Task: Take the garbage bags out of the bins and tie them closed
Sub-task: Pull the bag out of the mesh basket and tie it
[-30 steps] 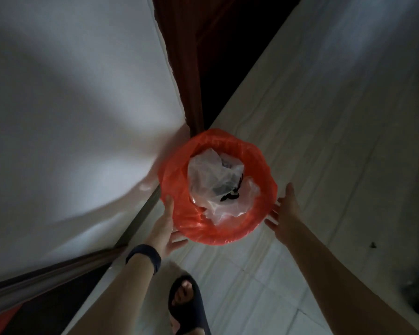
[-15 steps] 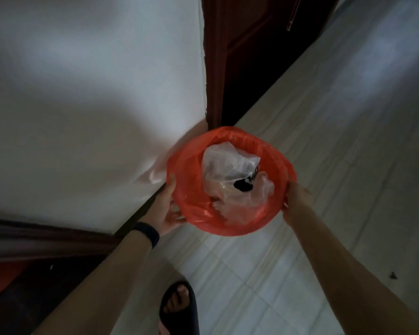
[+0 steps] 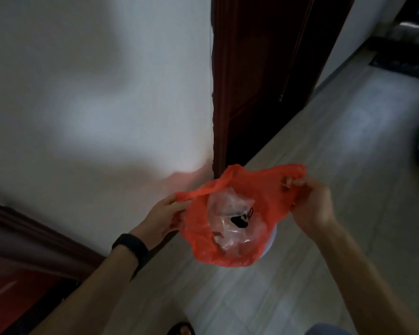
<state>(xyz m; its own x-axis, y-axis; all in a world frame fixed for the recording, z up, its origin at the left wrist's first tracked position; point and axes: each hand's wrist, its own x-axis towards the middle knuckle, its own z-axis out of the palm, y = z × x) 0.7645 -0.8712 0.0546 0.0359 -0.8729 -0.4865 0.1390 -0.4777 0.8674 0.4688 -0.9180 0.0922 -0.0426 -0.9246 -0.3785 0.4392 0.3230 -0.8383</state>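
Red garbage bag point(image 3: 271, 189) of clear plastic scraps point(image 3: 228, 206), rim in left hand point(image 3: 160, 218) and right hand point(image 3: 312, 206), over pale bin point(image 3: 272, 240)

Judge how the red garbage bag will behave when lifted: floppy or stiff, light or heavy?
Probably floppy: the red garbage bag sags between the left hand and right hand. Likely light: mostly crumpled clear plastic shows inside.
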